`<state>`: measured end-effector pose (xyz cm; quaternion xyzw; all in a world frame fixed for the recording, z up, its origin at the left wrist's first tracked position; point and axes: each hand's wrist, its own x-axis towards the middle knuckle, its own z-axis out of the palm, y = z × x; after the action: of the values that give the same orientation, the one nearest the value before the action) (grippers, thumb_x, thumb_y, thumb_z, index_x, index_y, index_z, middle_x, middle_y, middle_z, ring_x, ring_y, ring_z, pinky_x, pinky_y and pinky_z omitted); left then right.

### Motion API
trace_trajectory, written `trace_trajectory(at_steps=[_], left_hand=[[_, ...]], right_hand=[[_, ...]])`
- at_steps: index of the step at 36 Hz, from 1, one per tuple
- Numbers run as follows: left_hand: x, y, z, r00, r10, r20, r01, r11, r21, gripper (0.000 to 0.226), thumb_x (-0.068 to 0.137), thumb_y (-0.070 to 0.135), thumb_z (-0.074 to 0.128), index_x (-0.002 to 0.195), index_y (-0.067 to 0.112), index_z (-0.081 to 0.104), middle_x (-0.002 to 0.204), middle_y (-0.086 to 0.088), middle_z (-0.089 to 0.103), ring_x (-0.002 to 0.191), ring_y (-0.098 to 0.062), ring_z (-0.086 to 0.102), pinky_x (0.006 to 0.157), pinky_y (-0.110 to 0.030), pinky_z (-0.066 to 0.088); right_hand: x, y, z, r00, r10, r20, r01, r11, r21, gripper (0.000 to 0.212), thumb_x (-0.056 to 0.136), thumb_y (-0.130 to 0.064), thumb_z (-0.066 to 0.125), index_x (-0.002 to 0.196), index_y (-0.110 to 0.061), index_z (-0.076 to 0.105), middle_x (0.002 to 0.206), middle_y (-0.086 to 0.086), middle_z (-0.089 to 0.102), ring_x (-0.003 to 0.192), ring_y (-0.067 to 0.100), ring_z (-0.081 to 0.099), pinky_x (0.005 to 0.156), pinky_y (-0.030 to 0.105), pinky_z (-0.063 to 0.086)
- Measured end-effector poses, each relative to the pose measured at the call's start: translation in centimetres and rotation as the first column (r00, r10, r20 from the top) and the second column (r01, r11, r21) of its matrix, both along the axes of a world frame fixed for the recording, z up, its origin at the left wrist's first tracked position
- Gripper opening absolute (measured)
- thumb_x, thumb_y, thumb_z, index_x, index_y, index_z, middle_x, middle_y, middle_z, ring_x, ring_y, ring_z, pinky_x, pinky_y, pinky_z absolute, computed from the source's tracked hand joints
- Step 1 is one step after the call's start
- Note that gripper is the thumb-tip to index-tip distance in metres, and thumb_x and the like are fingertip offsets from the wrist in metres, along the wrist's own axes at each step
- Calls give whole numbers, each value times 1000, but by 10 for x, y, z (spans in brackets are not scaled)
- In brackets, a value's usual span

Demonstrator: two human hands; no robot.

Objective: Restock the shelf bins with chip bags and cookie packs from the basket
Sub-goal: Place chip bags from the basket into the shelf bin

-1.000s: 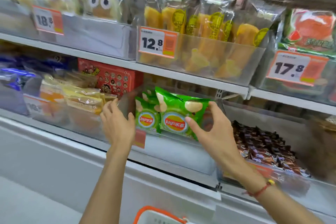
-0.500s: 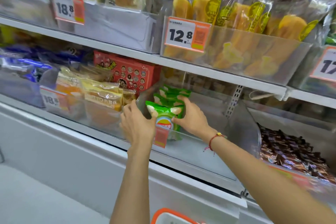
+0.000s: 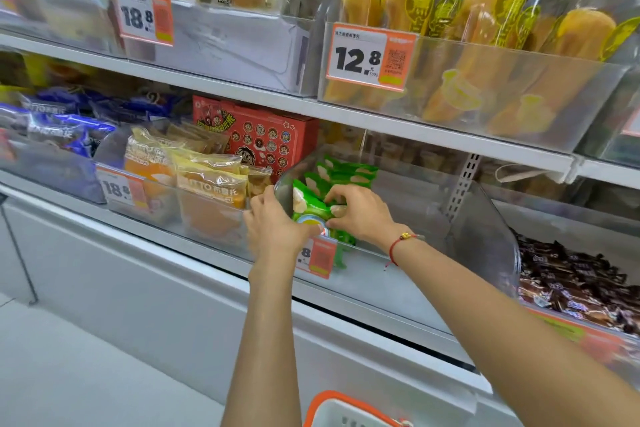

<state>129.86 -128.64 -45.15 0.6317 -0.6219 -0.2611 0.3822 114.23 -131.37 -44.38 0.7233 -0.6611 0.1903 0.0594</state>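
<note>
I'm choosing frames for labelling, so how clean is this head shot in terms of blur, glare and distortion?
Head view: centre fairly sharp, the 12.8 price tag legible; left-edge blue packs smeared; shelf rail bowed by the wide lens; glare on the clear bin wall.

Bright, even overhead light, glare on the clear bins (image 3: 512,87), edges bent and perhaps slightly blurred.
</note>
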Motion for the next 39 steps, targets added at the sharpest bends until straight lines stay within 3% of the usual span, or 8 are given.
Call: trace_trajectory(at_steps=[9, 15, 19, 22, 29, 32, 35, 39], left_hand=[[-8, 8, 0, 997, 76, -32, -77, 996, -36, 102, 70, 32, 84, 149, 14, 21, 149, -8, 27, 134, -27, 31, 102, -40, 36], [-23, 34, 5, 956, 252, -150, -285, 920, -268, 52, 83, 28, 71, 128, 17, 47, 128, -4, 48, 115, -22, 45, 85, -33, 39], [-37, 59, 6, 986, 84, -142, -116, 965, -236, 22, 88, 27, 61, 110, 25, 58, 111, 7, 62, 101, -20, 60, 72, -28, 39], [-47, 71, -4, 990, -119, 79, 121, 992, -32, 18, 89, 30, 56, 104, 27, 65, 106, 6, 68, 102, -24, 62, 76, -29, 41], [-63, 85, -81, 711, -623, 327, 378, 730, 569, 24, 83, 21, 61, 102, 7, 66, 104, -9, 70, 97, -23, 66, 86, -33, 52], [-58, 93, -118, 514, -809, 285, 369, 508, 778, 23, 88, 25, 64, 105, 10, 67, 109, 2, 69, 88, -11, 66, 85, -30, 53], [-59, 101, -141, 369, -902, 226, 284, 341, 896, 54, 90, 36, 63, 138, 13, 48, 135, -4, 56, 112, -16, 62, 98, -36, 49], [-69, 109, -153, 203, -903, 377, 241, 420, 875, 70, 89, 45, 62, 147, 15, 36, 138, -8, 52, 118, -23, 59, 101, -37, 46]], right_hand=[[-15, 2, 9, 992, 83, 100, -100, 978, 181, 65, 76, -32, 78, 135, -19, 52, 135, 4, 55, 125, 21, 49, 100, 34, 42], [-23, 45, 6, 975, 119, 190, -108, 992, -68, 50, 81, -23, 71, 128, -22, 55, 127, 2, 56, 123, 19, 44, 100, 29, 34], [-20, 103, -6, 955, 177, 237, -93, 941, -326, 31, 80, -13, 68, 110, -23, 64, 102, -8, 59, 95, 10, 48, 80, 22, 37], [-26, 144, -34, 946, 165, 280, -58, 934, -353, 21, 81, -15, 63, 99, -26, 64, 90, -12, 56, 83, 7, 47, 71, 19, 37], [-47, 212, -148, 928, -34, 370, 9, 998, 69, 22, 81, -17, 61, 99, -28, 63, 85, -17, 54, 81, 4, 50, 72, 22, 40], [-52, 227, -186, 922, -158, 354, 11, 924, 382, 25, 84, -20, 64, 107, -26, 63, 91, -14, 54, 85, 10, 53, 81, 30, 46], [-49, 237, -207, 907, -232, 351, -37, 787, 616, 38, 88, -27, 64, 124, -18, 57, 115, 1, 59, 97, 17, 57, 91, 28, 45], [-46, 244, -222, 801, -351, 485, -163, 651, 741, 66, 85, -29, 71, 142, -16, 39, 138, 5, 46, 116, 16, 50, 96, 23, 42]])
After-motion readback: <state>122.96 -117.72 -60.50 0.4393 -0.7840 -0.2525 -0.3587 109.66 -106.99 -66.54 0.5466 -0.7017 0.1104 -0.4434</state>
